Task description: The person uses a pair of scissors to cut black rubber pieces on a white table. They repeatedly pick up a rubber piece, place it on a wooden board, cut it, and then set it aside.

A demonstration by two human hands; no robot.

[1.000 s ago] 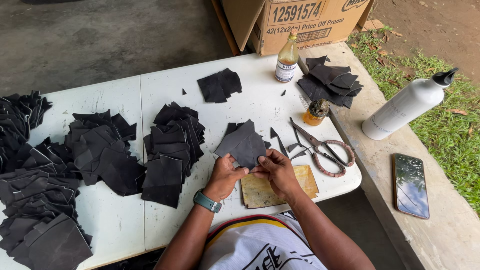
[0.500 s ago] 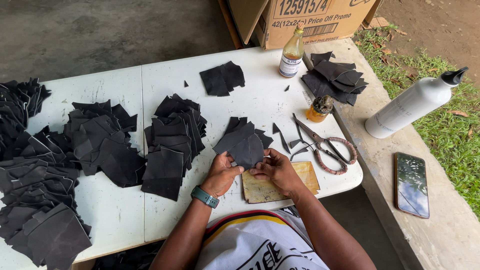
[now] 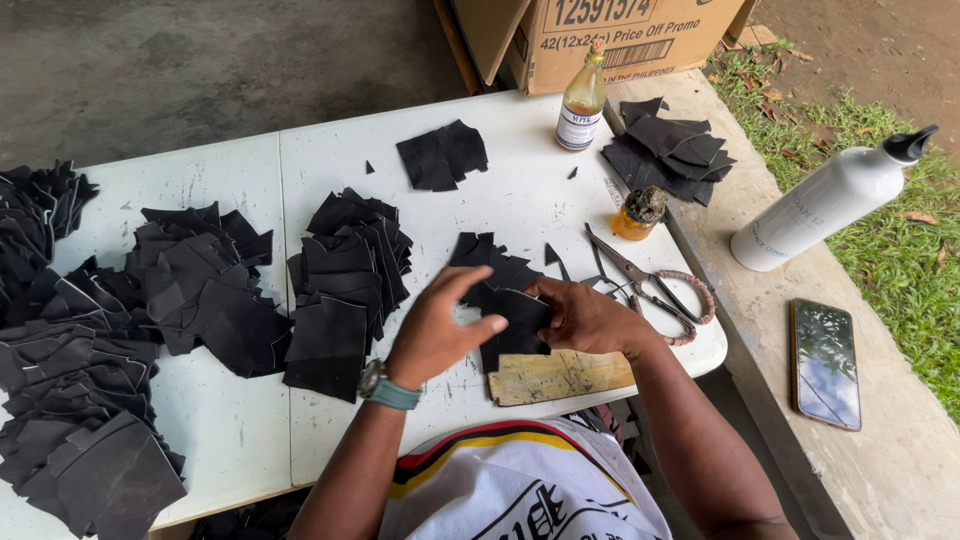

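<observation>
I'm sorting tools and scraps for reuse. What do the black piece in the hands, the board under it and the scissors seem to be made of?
Black piece: probably thin leather or rubbery sheet, matte, cleanly cut edges.
Board: likely wood, tan, stained and scuffed.
Scissors: grey metal blades; handles look wrapped in cord.

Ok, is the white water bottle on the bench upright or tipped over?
Tipped over. The white water bottle lies on its side on the concrete bench, black cap pointing away from the table.
</observation>
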